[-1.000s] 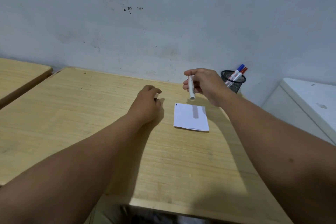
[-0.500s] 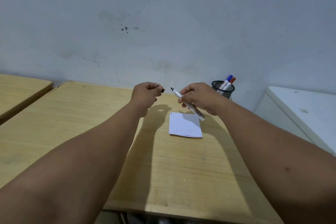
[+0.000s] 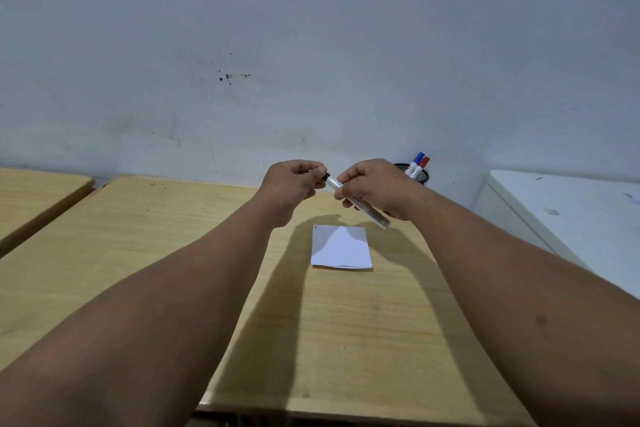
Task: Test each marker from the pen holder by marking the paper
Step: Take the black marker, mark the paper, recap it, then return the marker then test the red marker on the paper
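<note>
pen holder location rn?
Head view: pen holder sits far right on the desk by the wall, just behind the right hand.

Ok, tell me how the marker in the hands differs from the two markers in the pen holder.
The held marker lies slanted in the right hand; the pen-holder markers stand nearly upright in the mesh pen holder. A black cap, pinched by the left hand, sits at the held marker's tip; the pen-holder markers wear blue and red caps. All three have pale barrels.
</note>
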